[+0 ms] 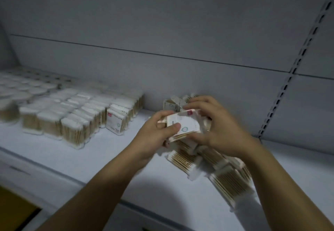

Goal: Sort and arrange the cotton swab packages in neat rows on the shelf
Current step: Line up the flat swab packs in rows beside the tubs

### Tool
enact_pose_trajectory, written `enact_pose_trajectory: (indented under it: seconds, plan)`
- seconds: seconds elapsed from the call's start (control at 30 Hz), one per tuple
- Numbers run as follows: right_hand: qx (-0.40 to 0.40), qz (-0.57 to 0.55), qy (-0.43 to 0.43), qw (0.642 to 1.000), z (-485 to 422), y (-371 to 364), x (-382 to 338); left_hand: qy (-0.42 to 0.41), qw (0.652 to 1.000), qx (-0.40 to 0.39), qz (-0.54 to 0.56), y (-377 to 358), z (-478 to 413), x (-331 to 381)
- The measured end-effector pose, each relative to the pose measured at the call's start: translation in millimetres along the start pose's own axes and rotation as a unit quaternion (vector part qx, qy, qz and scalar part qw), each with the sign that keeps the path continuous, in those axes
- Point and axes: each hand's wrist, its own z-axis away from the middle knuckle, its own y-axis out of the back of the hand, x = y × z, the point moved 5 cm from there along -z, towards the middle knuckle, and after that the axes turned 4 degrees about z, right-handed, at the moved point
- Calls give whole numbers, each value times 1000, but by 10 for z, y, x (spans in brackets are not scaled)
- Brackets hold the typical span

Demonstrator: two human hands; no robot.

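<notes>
We judge the held stack (184, 124) of cotton swab packs to be light and fairly stiff. It looks like thin clear plastic round bundled wooden sticks, probably slick on the flat faces, so the packs are apt to slide off one another. The safest hold looks to be across the short edges, pressing the stack together so nothing slips out.

The stack sits between both hands, just above the loose pile (222, 172) that sprawls over the right part of the shelf (117, 160). The left hand (155, 134) keeps a narrow grip, with the thumb on the printed top face and the fingers curled under the left edge. The right hand (215, 127) closes on the other side, fingers arched over the far edge and thumb low at the near one. How many packs the stack holds we cannot tell — the picture is blurred there.

Well apart to the left, the sorted rows (77, 116) stand upright, white tips up, with one labelled pack (116, 122) at their right end. Our guess is that the stack should be stood upright just beside it.
</notes>
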Motion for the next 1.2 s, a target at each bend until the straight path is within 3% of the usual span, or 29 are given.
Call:
enact_pose_trajectory:
  seconds: [0.1, 0.17, 0.27, 0.33, 0.4, 0.47, 0.57, 0.63, 0.8, 0.9, 1.0, 1.1, 1.2]
  plan:
    - [67, -137, -77, 985, -164, -54, -17, -36, 995, 73, 66, 258, 38, 47]
    - [36, -244, -135, 960, -263, -227, -68, -59, 992, 100, 50, 402, 113, 43]
    - [10, -261, -132, 956, -412, -456, -230, -70, 989, 127, -2, 600, 248, 12]
    - [13, -199, -116, 973, -526, -571, -333, -81, 979, 149, -113, 764, 333, 42]
    - [20, -57, -103, 993, -640, -662, -419, -104, 926, 181, -313, 988, 422, 114]
    - [9, 36, -95, 995, -729, -785, -530, -164, 858, 217, -437, 1214, 520, 261]
    - [-12, 69, -88, 994, -879, -1055, -706, -189, 762, 259, -563, 1554, 567, 470]
    - [-10, 89, -78, 993, -1010, -1232, -833, -159, 724, 267, -616, 1776, 531, 532]
    - [-1, 209, -39, 977, -1293, -1628, -1076, -125, 699, 210, -672, 2121, 408, 489]
    - [2, 282, -22, 959, -1353, -1813, -1142, -132, 708, 159, -676, 2237, 328, 440]
    - [10, 304, -59, 951, -1328, -1902, -1106, -152, 720, 127, -665, 2300, 293, 401]
    - [70, 266, -123, 954, -1180, -1921, -1048, -179, 724, 121, -655, 2348, 312, 386]
    - [82, 125, -182, 972, -983, -2020, -949, -193, 730, 110, -646, 2376, 333, 369]
